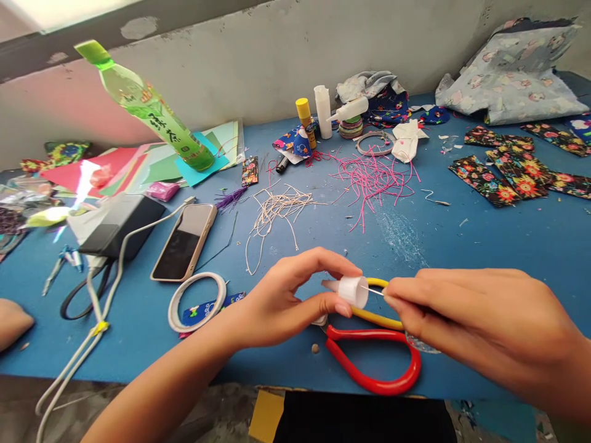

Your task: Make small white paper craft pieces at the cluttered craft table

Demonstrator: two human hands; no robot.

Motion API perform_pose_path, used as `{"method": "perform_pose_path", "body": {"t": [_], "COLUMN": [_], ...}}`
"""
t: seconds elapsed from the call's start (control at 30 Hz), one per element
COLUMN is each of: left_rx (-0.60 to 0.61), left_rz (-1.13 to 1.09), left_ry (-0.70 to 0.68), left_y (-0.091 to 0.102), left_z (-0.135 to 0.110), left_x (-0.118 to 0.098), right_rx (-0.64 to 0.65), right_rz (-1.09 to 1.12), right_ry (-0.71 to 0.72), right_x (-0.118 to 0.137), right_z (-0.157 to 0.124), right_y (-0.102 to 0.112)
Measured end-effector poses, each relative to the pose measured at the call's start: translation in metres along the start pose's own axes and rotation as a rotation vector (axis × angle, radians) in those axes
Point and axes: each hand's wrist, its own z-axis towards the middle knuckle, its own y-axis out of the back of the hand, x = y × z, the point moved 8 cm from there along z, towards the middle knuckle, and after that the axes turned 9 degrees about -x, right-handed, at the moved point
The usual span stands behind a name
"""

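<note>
Between the thumb and fingers of my left hand (295,292) is a small white nozzle cap (354,291), its wide open end turned to the right. My right hand (480,326) pinches a thin white pin-like piece (375,291) that reaches to the cap's open end. How far it goes in I cannot tell. Something clear (422,346) shows under my right hand, mostly hidden. Below both hands lie scissors (388,386) with one red and one yellow handle loop; my left hand hides their blades.
Nearby are a white ring (174,303), a phone (184,243), pale cord (279,209) and pink cord (369,175). Farther back stand a green tea bottle (154,117), a glue stick (305,123) and a white bottle (323,111). Floral fabric pieces (521,166) lie right. Another person's arm (13,325) shows left.
</note>
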Motion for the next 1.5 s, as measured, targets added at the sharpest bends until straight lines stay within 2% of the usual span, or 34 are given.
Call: {"method": "perform_pose_path", "body": {"t": [0.2,0.3,0.43,0.63,1.0,1.1,1.37,1.5], "left_rx": [0.030,0.043,0.040,0.044,-0.002,0.001,-0.006,-0.014], "left_rz": [0.032,0.028,0.034,0.021,-0.001,-0.007,-0.046,-0.049], "left_ry": [-0.006,-0.027,-0.039,-0.049,-0.132,-0.135,-0.081,-0.083], "left_y": [-0.002,-0.003,-0.005,-0.005,-0.002,-0.003,-0.004,-0.004], "left_z": [-0.001,-0.001,0.000,0.000,0.003,0.003,0.001,0.001], "left_x": [-0.002,-0.004,-0.005,-0.004,-0.008,-0.007,-0.002,-0.001], "right_rx": [-0.023,-0.033,-0.022,-0.041,0.042,0.053,-0.055,-0.029], "right_rz": [0.140,0.194,0.218,0.124,0.238,0.191,-0.162,-0.226], "right_ry": [-0.160,-0.190,-0.178,-0.087,-0.115,-0.093,0.096,0.144], "right_x": [-0.009,-0.010,-0.008,0.001,0.001,0.002,0.009,0.012], "right_z": [0.005,0.006,0.006,0.008,0.001,0.000,-0.001,-0.002], "right_y": [0.000,0.000,-0.001,0.003,-0.005,-0.004,0.007,0.003]}}
